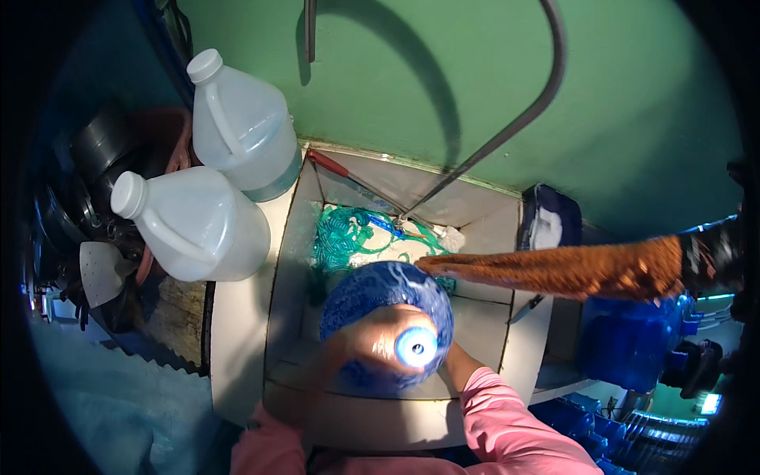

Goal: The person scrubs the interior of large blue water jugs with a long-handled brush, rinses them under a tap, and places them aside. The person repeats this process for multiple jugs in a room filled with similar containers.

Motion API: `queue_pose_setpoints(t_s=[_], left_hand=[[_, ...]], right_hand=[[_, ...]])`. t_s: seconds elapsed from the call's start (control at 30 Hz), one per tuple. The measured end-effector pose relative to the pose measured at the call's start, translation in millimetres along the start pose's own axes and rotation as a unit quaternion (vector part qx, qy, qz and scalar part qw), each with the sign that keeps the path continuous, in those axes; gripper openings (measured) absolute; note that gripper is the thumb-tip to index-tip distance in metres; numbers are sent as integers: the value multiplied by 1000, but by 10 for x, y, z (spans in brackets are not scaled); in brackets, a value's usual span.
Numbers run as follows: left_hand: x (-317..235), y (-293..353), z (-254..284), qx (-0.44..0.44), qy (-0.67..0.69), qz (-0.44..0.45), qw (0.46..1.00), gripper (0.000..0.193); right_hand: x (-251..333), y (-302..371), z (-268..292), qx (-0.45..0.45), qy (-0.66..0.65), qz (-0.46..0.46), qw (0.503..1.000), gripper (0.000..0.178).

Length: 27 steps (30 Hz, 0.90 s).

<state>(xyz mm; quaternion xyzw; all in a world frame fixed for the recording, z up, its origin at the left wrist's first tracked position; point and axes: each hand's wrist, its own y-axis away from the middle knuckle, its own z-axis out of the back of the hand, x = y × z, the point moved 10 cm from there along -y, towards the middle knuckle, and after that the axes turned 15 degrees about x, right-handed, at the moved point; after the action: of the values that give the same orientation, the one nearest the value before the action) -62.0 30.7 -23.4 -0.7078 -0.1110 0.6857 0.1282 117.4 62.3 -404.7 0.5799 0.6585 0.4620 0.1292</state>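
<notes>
A round blue water jug (388,279) is tipped with its neck toward me over a tiled sink (483,324). My left hand (376,336), a little blurred, is wrapped round the jug's neck. The jug's round blue-and-white top (416,347), with a small dark centre, shows beside that hand. My right wrist (463,366) reaches along the jug's right side, and the jug hides the fingers. A long brown bristly brush (554,269) comes in from the right on a black mount. Its tip lies close to the jug's far edge; I cannot tell whether they touch.
Two translucent white jugs (202,226) stand on the left ledge. Green netting (336,241) and a red-handled tool (328,164) are in the sink. A bent grey pipe (507,134) arches above. A knife (526,307) rests on the right ledge, near several blue jugs (621,348). Dark pots (103,146) crowd the left.
</notes>
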Motion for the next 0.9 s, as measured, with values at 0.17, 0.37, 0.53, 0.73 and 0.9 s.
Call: queue_pose_setpoints(t_s=[0.17,0.37,0.53,0.73,0.9], left_hand=[[-122,689,292,-430,-138,121,884,46],[-153,286,-170,-168,-287,78,940,52],[-416,764,342,-447,-97,53,888,33],[-2166,1396,769,-380,121,-107,911,28],[-2519,1734,1126,-410,197,-178,872,31]], right_hand=[[522,919,-573,-13,-94,48,994,59],[1334,2372,-1939,-146,556,440,690,37],[714,2416,-1968,-127,352,482,792,46],[1498,2262,-1033,74,-4,189,979,39],[1304,2202,-997,26,54,415,908,48]])
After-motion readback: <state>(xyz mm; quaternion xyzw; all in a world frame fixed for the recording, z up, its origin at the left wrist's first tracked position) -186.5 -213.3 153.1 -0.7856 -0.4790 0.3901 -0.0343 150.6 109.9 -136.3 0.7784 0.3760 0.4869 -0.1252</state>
